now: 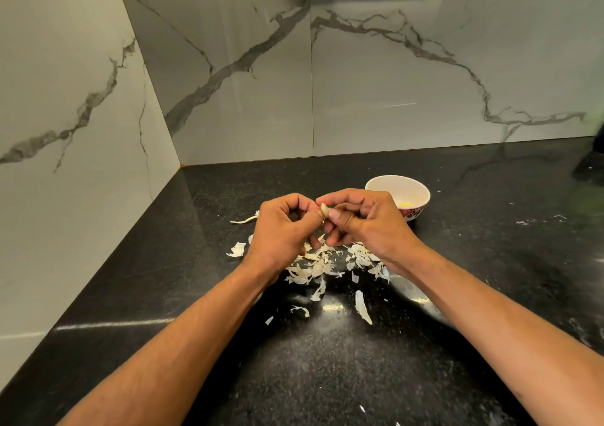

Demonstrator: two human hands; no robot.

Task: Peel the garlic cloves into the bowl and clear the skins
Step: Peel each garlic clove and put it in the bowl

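Observation:
A small pale garlic clove [324, 210] is pinched between the fingertips of both hands, held above the black counter. My left hand [283, 229] grips it from the left with curled fingers. My right hand [361, 219] pinches it from the right. Under and in front of the hands lies a pile of white garlic skins [313, 267], with loose flakes scattered toward me. A white bowl [385, 184] with a red patterned outside stands just behind my right hand; something pale yellow lies inside it.
The black speckled counter [327, 376] runs into a corner of marble-look wall tiles [376, 82] at the back and left. A dark object [591, 164] sits at the far right edge. A long skin strip [244, 220] lies left of the hands.

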